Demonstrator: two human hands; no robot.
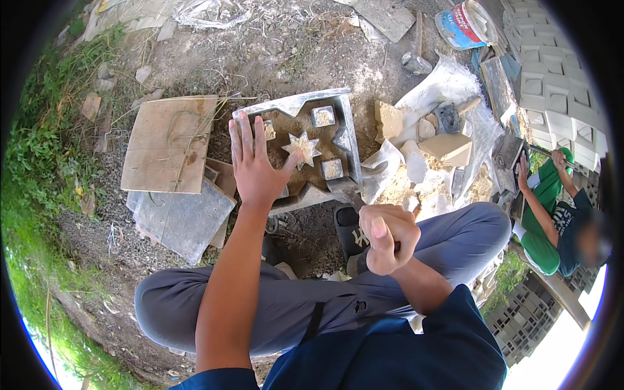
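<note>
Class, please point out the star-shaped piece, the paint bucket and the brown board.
Star-shaped piece [307, 147]: head view, middle of its top.
Paint bucket [457, 30]: head view, outer wall.
Brown board [164, 146]: head view, middle of its upper face.

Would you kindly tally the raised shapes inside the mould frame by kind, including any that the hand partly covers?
Star-shaped piece: 1
Square blocks: 4, two of them partly covered by the left hand
Total: 5 raised shapes in the mould frame
</note>
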